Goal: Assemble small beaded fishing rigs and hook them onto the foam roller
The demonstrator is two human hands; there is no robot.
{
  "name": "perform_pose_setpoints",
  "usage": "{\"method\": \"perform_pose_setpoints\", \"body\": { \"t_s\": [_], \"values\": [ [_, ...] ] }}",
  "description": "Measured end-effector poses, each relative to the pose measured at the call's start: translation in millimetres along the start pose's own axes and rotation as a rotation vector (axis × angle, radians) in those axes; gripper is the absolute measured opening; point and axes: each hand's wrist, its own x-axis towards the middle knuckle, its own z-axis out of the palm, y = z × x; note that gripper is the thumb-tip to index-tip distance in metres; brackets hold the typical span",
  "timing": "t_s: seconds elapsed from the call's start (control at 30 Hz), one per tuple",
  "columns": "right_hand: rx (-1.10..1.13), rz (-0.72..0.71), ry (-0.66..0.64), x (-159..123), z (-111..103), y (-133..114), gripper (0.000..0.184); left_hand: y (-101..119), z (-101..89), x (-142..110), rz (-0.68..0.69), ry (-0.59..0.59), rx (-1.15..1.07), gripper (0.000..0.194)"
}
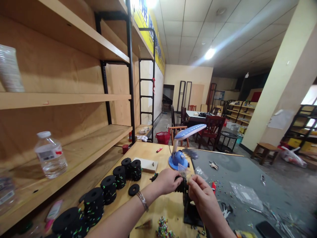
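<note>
My left hand (pixel 167 181), with a bracelet at the wrist, is closed with its fingertips on a dark ribbed piece (pixel 180 187) atop a black stand (pixel 192 213). Just right of it, my right hand (pixel 201 190) has thumb and forefinger pinched together; whatever is between them is too small or hidden to make out. A small clear bag (pixel 183 169) shows behind the fingertips. Below the hands lies a pile of small multicoloured pieces (pixel 163 228). To the left stand several black rolls (pixel 108 189) with green and coloured specks, and a flat black disc (pixel 134 189).
A blue desk lamp (pixel 178 159) stands behind my hands, beside a pale board (pixel 145 165). On the grey tabletop (pixel 228 167) at right lie a plastic bag (pixel 246 195), pliers (pixel 213 165) and a black phone (pixel 268 229). Wooden shelves (pixel 99 135) with a water bottle (pixel 50 155) border the left.
</note>
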Motion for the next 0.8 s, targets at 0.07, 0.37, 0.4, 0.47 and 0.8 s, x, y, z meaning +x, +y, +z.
{"method": "perform_pose_setpoints", "body": {
  "t_s": [0.07,0.37,0.4,0.47,0.8],
  "values": [
    [-0.01,0.015,-0.009,-4,-1,1,0.04,-2,-2.3,0,0.017,-0.026,0.0,0.03],
    [-0.207,0.024,-0.035,-37,-5,27,0.046,-4,-7.6,1,0.035,-0.097,-0.014,0.028],
    [-0.212,0.022,-0.03,-38,-5,27,0.046,-5,-7.7,1,0.036,-0.095,-0.018,0.028],
    [-0.217,0.033,-0.014,-39,-4,26,0.046,-5,-7.7,1,0.038,-0.083,-0.029,0.028],
    [-0.171,0.007,-0.022,-24,-4,6,0.042,3,4.3,-6,0.013,0.133,-0.058,0.02]
  ]
}}
